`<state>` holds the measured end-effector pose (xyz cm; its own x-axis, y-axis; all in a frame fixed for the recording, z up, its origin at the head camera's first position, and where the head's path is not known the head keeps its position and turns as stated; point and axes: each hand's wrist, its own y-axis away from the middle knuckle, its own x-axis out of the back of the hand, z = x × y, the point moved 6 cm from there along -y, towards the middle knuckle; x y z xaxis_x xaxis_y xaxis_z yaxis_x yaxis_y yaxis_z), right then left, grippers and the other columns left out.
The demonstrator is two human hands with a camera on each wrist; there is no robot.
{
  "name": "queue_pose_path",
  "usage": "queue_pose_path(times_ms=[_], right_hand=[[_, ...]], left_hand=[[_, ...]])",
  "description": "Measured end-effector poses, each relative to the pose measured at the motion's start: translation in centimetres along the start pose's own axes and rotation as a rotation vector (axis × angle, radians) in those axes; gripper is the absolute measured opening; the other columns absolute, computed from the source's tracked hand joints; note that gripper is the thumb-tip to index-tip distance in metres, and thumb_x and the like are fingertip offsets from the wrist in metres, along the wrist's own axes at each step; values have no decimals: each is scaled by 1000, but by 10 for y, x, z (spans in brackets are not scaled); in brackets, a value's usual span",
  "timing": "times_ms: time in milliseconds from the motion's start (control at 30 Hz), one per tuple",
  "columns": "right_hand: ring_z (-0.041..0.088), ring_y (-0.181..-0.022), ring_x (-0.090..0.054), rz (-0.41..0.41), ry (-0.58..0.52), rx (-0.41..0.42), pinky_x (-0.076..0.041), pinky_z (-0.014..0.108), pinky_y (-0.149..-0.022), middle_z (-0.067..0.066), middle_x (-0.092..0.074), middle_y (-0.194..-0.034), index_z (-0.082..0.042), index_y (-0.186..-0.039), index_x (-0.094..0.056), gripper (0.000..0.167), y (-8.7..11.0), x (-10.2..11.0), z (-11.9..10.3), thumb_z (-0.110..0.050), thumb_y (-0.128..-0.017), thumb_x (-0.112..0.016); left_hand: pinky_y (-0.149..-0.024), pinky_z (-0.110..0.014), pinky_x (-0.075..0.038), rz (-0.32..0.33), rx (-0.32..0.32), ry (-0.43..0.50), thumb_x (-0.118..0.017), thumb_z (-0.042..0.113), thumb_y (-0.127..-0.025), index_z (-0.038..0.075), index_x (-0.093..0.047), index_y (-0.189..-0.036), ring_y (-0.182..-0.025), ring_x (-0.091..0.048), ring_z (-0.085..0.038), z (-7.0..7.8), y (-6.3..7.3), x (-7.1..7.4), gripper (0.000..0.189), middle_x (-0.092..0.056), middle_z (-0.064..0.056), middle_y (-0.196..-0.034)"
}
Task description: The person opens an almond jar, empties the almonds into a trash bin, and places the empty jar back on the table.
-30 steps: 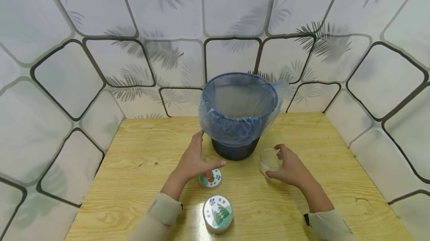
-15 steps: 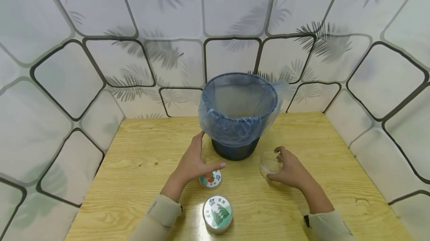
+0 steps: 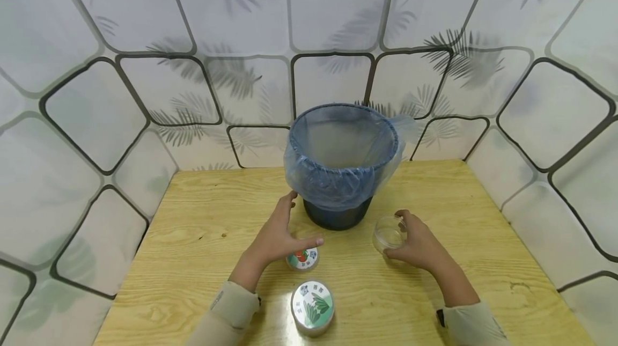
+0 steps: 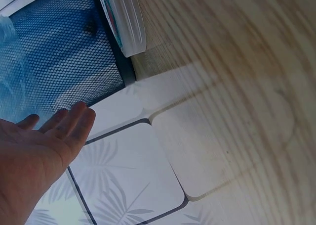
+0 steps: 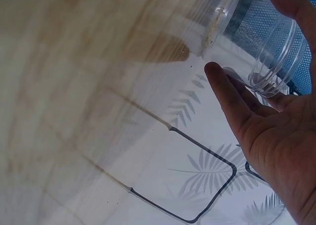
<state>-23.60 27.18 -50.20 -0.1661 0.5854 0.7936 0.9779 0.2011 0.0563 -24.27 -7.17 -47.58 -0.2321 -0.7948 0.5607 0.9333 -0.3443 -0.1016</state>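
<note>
A clear, round plastic jar (image 3: 385, 236) stands on the table, right of the mesh bin (image 3: 338, 212), with no lid visible on it. My right hand (image 3: 419, 241) curls its thumb and fingers round the jar; the right wrist view shows the jar (image 5: 237, 32) between them. My left hand (image 3: 272, 233) is held spread beside the bin's left side, holding nothing. Below its thumb lies a round lid-like piece with a tomato picture (image 3: 301, 259), partly hidden by the hand. Nearer me stands a round container with a green vegetable label (image 3: 313, 307).
A blue plastic bag (image 3: 333, 188) lines the bin and folds over its rim. The wooden table (image 3: 193, 271) meets patterned walls (image 3: 251, 88) at the back and on both sides.
The jar and the fingers of my right hand have shifted down slightly. My left hand has barely moved. The head view has shifted very slightly.
</note>
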Motion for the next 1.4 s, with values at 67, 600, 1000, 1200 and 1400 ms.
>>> queue_pose_path(times_ms=[67,600,1000,1200,1400], right_hand=[[48,-125,-62,-1,3,-1,-57,61,-95,32,-57,-141,5,-153,-39,102,0,0,0,-35,-77,-95],[50,-144,-38,91,53,141,-45,74,-105,21,-41,-156,-8,-160,-41,102,4,5,-12,-37,-78,-95],[48,-148,-34,86,44,185,-45,76,-105,20,-37,-161,-15,-159,-45,97,6,4,-27,-41,-80,-94],[46,-148,-35,113,32,233,-44,74,-106,18,-40,-159,-14,-157,-48,94,10,4,-33,-37,-79,-95],[46,-148,-34,147,21,277,-42,73,-109,19,-41,-159,-13,-157,-47,98,14,4,-39,-33,-76,-97]], left_hand=[[-124,-58,-37,-9,5,-1,-91,67,-73,32,-11,-171,-158,-35,-30,0,1,0,131,-24,4,-174],[-117,-62,-45,-73,-28,-120,-87,75,-71,22,-46,-161,-154,-42,-30,1,7,-1,112,-38,-3,-169],[-111,-61,-51,-88,-79,-128,-87,72,-73,20,-59,-150,-150,-47,-34,5,13,-3,98,-43,-7,-166],[-109,-56,-53,-91,-92,-133,-86,75,-72,26,-60,-147,-148,-49,-31,10,17,-4,93,-45,-3,-164],[-111,-57,-52,-85,-101,-149,-86,77,-70,26,-61,-147,-149,-49,-30,16,21,-5,96,-45,-1,-164]])
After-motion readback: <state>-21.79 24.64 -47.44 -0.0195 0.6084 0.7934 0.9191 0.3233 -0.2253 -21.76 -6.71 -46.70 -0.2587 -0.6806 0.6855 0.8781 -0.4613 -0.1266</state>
